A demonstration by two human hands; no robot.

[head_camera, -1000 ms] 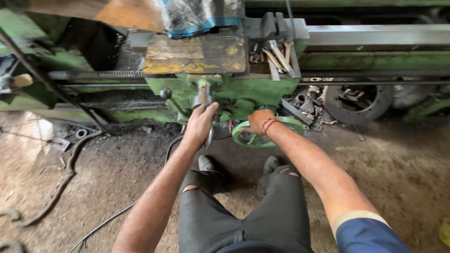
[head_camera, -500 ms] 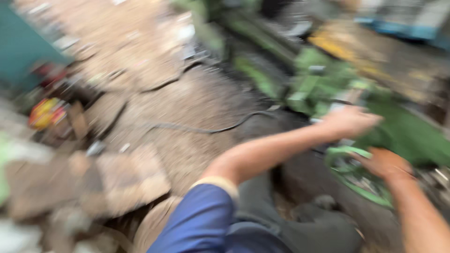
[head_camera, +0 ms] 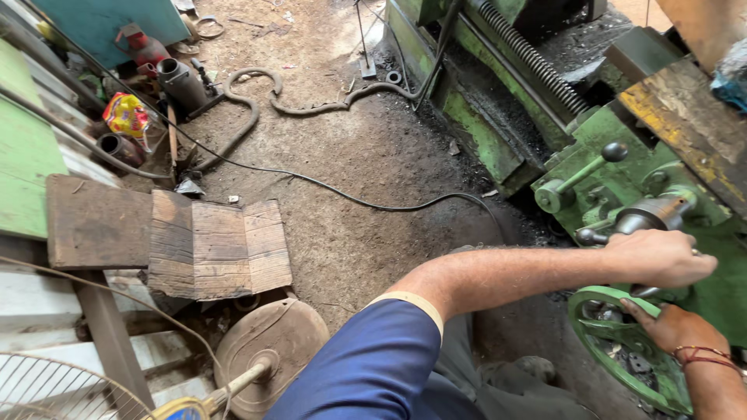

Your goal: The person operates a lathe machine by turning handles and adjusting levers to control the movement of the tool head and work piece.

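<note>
Far left: green painted panel (head_camera: pixel 27 155), then a weathered brown wooden plank platform (head_camera: pixel 167 241) on the dirt floor. Above it, a yellow-and-red crumpled plastic bag (head_camera: pixel 127 115) next to dark metal pipe sections (head_camera: pixel 180 82). Bottom left: white wire fan guard (head_camera: pixel 62 389) and a round rusty metal disc base (head_camera: pixel 272 342).

Centre: thin black cable (head_camera: pixel 327 187) runs across the dirt; a thicker grey hose (head_camera: pixel 257 101) curls above it.

Right of centre: green cast-iron lathe (head_camera: pixel 482 132) with a long threaded lead screw (head_camera: pixel 529 58) running diagonally. On the lathe's apron, a green ball-ended lever (head_camera: pixel 583 175), free, just left of and above the hands.

Left hand (head_camera: pixel 661 260), arm reaching across in a blue short sleeve (head_camera: pixel 373 365), is closed around a shiny steel handle (head_camera: pixel 654 214) on the apron; handle tip sticks out above the knuckles.

Right hand (head_camera: pixel 673 327), red thread bands at the wrist, sits directly below the left, fingers on the upper rim of the green spoked handwheel (head_camera: pixel 622 354). Wheel lies below and slightly left of both hands. Can't tell whether the right hand fully grips the rim or just rests on it.
</note>
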